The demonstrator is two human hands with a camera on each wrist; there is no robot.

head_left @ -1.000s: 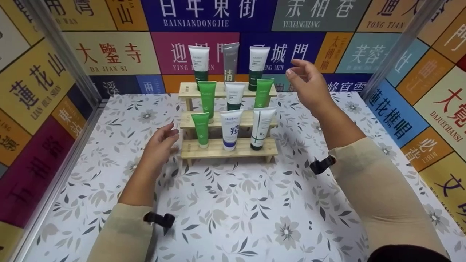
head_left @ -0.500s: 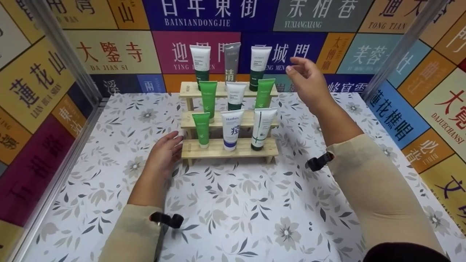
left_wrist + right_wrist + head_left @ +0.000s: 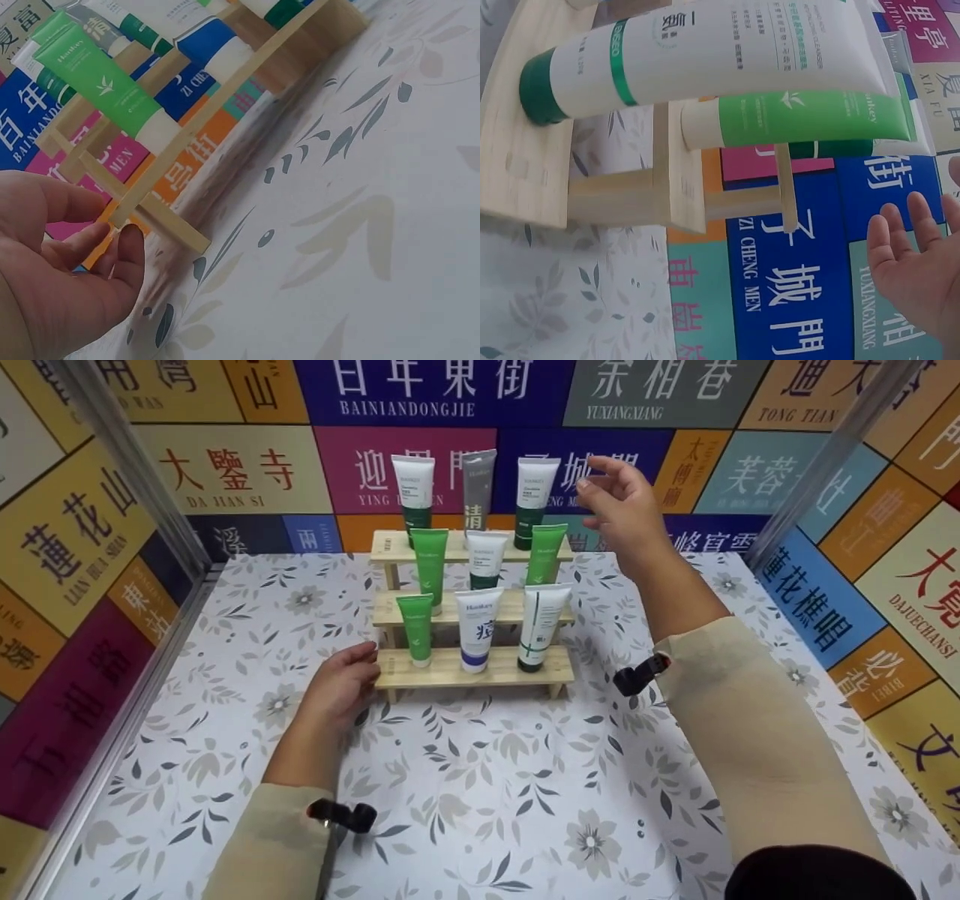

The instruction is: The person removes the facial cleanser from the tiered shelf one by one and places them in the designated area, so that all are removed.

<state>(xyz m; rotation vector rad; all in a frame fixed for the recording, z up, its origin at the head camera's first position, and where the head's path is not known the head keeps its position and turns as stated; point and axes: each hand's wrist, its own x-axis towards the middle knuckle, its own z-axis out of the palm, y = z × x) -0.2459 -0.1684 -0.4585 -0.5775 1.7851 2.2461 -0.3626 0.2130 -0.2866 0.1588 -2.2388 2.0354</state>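
Observation:
A three-tier wooden display stand [image 3: 474, 676] holds several upright cosmetic tubes. On its bottom step stand a small green tube [image 3: 418, 630], a white-and-blue tube [image 3: 474, 641] and a white tube with a dark cap [image 3: 541, 622]. My left hand [image 3: 341, 682] is at the left end of the bottom step, its loosely bent fingers at the board's end in the left wrist view; firm contact is unclear. My right hand [image 3: 626, 514] is raised right of the top step, fingers relaxed and holding nothing, near the right white-and-dark-green tube [image 3: 535, 502].
Another white-and-dark-green tube [image 3: 413, 495] and a grey tube [image 3: 477, 491] stand on the top step. The middle step bears a left green tube [image 3: 430, 566], a white-and-green tube [image 3: 486, 559] and a right green tube [image 3: 545, 555]. Colourful lettered panels [image 3: 232, 469] surround the floral-covered table [image 3: 480, 795].
My left hand has moved right and nearer to me, up to the stand's bottom step. My right hand has shifted left and slightly up, closer to the top-step tube. The tubes keep their places.

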